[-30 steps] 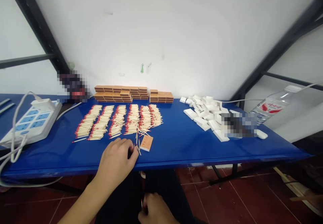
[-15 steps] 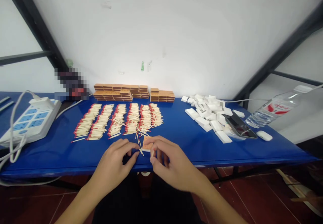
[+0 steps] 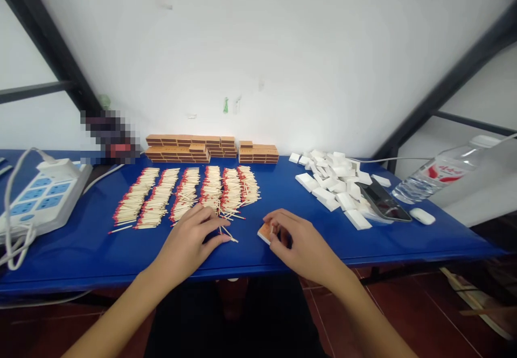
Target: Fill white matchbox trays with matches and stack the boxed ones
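Observation:
My left hand (image 3: 196, 234) is low over the front of the table, with thumb and index finger parted. Its fingertips are at a few loose matches (image 3: 229, 234), the thumb touching or nearly touching one. To the right, my right hand (image 3: 297, 239) curls its fingers over an orange-topped matchbox (image 3: 264, 232) with a white side. Something small and pale shows between that thumb and index finger, probably a match; the fingers partly hide it and the box. Beyond the left hand lie several rows of red-tipped matches (image 3: 153, 204), the nearest ends of some rows hidden by it.
Stacked brown matchboxes (image 3: 177, 153) line the wall. White inner trays (image 3: 331, 180) are heaped at right, beside a dark phone (image 3: 383, 202), a water bottle (image 3: 440, 174) and a white earbud case (image 3: 422, 216). A power strip (image 3: 44, 196) with cables occupies the blue table's (image 3: 133, 258) left end.
My right hand has moved right along with the matchbox, away from the left hand. My left hand has shifted slightly right and away from me, at the loose matches.

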Action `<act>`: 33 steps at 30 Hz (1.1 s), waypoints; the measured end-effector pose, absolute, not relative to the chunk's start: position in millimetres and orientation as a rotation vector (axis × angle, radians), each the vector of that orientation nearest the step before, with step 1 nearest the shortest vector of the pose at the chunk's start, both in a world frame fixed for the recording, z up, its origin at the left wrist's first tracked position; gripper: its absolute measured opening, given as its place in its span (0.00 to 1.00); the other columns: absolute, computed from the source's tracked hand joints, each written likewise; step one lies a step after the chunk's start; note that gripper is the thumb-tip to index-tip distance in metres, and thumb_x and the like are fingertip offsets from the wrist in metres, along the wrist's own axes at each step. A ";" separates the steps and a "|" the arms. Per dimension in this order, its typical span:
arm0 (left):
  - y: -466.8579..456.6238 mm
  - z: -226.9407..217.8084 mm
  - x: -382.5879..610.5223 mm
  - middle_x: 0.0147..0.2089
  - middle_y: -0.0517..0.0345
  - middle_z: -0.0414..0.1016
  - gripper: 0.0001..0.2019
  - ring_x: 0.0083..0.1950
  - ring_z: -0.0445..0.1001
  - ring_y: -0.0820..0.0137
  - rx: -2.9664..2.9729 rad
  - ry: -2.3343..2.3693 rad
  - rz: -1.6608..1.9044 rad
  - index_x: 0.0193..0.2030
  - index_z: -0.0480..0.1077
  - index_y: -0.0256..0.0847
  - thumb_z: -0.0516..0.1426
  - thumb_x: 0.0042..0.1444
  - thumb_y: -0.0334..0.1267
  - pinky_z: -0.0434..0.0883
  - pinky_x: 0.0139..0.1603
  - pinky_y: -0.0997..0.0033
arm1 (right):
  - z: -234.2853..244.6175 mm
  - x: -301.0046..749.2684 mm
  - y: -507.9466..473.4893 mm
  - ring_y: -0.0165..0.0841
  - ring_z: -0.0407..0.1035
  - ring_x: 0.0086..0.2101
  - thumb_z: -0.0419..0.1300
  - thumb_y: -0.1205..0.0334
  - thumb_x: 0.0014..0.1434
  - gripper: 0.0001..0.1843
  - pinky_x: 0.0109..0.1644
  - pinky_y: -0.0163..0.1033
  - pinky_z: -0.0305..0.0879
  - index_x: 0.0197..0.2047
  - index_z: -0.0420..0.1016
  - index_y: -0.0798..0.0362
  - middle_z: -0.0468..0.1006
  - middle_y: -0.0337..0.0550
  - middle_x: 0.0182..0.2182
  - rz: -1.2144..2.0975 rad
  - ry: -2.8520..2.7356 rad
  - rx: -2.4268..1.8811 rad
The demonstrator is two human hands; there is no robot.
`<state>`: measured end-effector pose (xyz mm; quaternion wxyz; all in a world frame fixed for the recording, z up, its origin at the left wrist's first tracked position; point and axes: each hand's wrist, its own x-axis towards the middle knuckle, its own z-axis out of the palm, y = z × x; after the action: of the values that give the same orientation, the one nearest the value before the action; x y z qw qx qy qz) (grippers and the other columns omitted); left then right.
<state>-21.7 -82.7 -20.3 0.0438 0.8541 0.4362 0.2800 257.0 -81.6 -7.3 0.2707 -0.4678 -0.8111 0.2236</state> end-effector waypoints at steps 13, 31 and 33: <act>-45.8 -10.7 -30.5 0.42 0.54 0.75 0.13 0.45 0.71 0.58 2.825 1.441 0.755 0.41 0.68 0.43 0.62 0.64 0.50 0.67 0.48 0.58 | 6.2 195.7 -65.9 0.34 0.73 0.37 0.56 0.65 0.66 0.06 0.35 0.37 0.63 0.41 0.74 0.54 0.76 0.47 0.45 0.128 -2.574 -1.236; -23.1 17.9 -5.3 0.34 0.56 0.75 0.08 0.38 0.70 0.64 2.983 1.032 0.964 0.37 0.72 0.40 0.57 0.68 0.39 0.67 0.43 0.61 | 9.6 266.4 -55.6 0.38 0.73 0.37 0.66 0.47 0.59 0.18 0.43 0.48 0.70 0.47 0.75 0.48 0.76 0.45 0.44 0.459 -2.349 -1.495; 2.4 27.0 -1.1 0.32 0.58 0.75 0.08 0.37 0.70 0.65 2.959 1.024 1.014 0.37 0.72 0.41 0.58 0.67 0.40 0.67 0.41 0.63 | 14.0 262.8 -40.5 0.37 0.73 0.39 0.66 0.51 0.60 0.16 0.44 0.45 0.72 0.49 0.74 0.47 0.75 0.44 0.44 0.601 -2.311 -1.306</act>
<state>-1.1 2.4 27.0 -0.0748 0.8965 0.3102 0.3073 262.8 -40.5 14.0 0.2083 -0.4693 -0.8305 0.2160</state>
